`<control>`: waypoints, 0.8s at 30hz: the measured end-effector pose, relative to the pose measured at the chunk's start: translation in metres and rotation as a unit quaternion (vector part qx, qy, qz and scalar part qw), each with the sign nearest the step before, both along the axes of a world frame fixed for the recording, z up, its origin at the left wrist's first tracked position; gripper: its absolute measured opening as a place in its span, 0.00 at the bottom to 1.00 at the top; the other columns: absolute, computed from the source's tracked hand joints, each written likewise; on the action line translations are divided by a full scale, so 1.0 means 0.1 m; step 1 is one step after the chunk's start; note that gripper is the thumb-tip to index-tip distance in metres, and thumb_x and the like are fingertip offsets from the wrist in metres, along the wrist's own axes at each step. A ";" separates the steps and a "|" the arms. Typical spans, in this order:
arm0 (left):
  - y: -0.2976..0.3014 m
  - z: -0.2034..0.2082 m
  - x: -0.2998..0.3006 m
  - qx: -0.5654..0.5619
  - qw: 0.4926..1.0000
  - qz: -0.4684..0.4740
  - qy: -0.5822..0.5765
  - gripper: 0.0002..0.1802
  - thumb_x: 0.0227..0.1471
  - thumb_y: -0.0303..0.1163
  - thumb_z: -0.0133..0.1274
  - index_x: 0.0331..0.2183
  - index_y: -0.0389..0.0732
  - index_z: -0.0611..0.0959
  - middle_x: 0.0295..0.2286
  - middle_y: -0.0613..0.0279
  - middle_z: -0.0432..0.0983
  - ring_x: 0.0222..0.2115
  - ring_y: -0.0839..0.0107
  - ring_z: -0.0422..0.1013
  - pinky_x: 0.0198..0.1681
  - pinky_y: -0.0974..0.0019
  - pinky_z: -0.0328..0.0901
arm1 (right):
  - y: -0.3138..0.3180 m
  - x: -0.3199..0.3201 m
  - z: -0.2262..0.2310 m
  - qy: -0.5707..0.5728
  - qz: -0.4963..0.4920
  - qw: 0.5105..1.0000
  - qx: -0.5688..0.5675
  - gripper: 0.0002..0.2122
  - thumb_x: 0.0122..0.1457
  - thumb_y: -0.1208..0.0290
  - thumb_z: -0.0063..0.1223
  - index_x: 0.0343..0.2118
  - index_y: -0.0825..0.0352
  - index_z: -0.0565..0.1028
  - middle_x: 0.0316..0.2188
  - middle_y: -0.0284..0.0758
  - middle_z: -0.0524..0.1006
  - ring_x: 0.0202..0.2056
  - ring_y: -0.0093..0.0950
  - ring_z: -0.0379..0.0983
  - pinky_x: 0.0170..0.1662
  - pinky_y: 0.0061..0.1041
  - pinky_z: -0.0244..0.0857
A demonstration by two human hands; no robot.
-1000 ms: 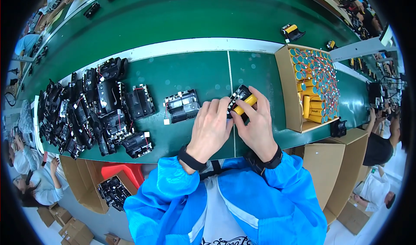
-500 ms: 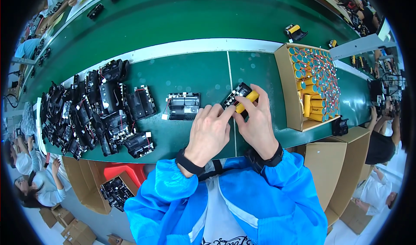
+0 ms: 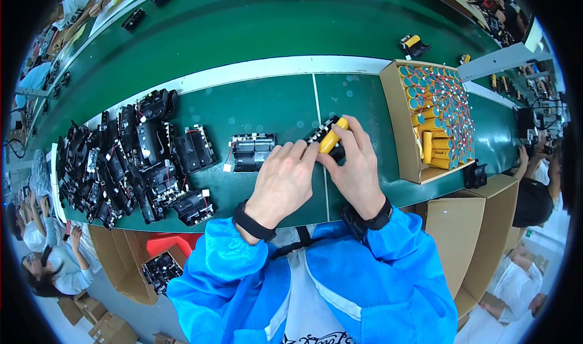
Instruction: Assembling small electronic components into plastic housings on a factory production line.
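Observation:
My right hand (image 3: 355,169) grips a yellow cylindrical battery (image 3: 334,135) between thumb and fingers. The battery lies slantwise over a black plastic housing (image 3: 319,131) with white parts along its edge; the hands hide much of this housing. My left hand (image 3: 283,177) is closed, its fingertips bent in at the battery's lower end and the housing; what they pinch is hidden. Beside the left hand's knuckles, a second black housing (image 3: 254,144) lies flat, hollow side up, with a small white connector (image 3: 228,168) at its left.
A cardboard box (image 3: 402,125) full of yellow batteries with red wires stands at right. Many black housings (image 3: 152,140) are heaped at left. A white rail (image 3: 261,65) borders the green table (image 3: 255,107). Open cartons (image 3: 452,228) stand below the near edge. Other people sit at both sides.
The battery has shifted up and left over the housing and stands at a steeper slant. Both hands have moved slightly left, and the view has shifted a little.

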State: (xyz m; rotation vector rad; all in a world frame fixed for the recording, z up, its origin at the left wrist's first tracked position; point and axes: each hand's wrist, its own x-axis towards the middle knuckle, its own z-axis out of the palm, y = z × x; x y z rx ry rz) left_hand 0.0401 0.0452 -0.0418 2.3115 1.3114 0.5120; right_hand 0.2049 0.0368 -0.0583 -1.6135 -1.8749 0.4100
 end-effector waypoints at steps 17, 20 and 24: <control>0.71 -0.05 0.26 -0.214 0.973 -0.009 0.089 0.15 0.47 0.38 0.59 0.30 0.35 0.80 0.29 0.47 0.79 0.33 0.49 0.76 0.37 0.52 0.70 | -0.04 -0.19 -0.13 -0.061 -0.053 0.996 -0.033 0.24 0.48 0.75 0.62 0.49 0.69 0.68 0.59 0.49 0.64 0.53 0.47 0.67 0.47 0.39 0.71; 0.77 -0.18 0.33 -0.200 0.977 0.058 0.054 0.16 0.42 0.39 0.64 0.29 0.36 0.81 0.23 0.51 0.79 0.27 0.50 0.76 0.30 0.54 0.69 | -0.12 -0.12 -0.10 -0.075 -0.048 0.996 0.008 0.23 0.49 0.76 0.60 0.49 0.69 0.68 0.59 0.50 0.64 0.53 0.46 0.67 0.47 0.39 0.71; 0.83 0.01 0.34 -0.293 0.949 0.068 0.092 0.18 0.39 0.40 0.68 0.28 0.37 0.81 0.24 0.51 0.79 0.28 0.52 0.76 0.31 0.57 0.69 | -0.25 0.27 0.21 0.036 0.071 0.995 0.065 0.14 0.51 0.78 0.57 0.43 0.70 0.75 0.49 0.49 0.75 0.47 0.44 0.73 0.44 0.38 0.72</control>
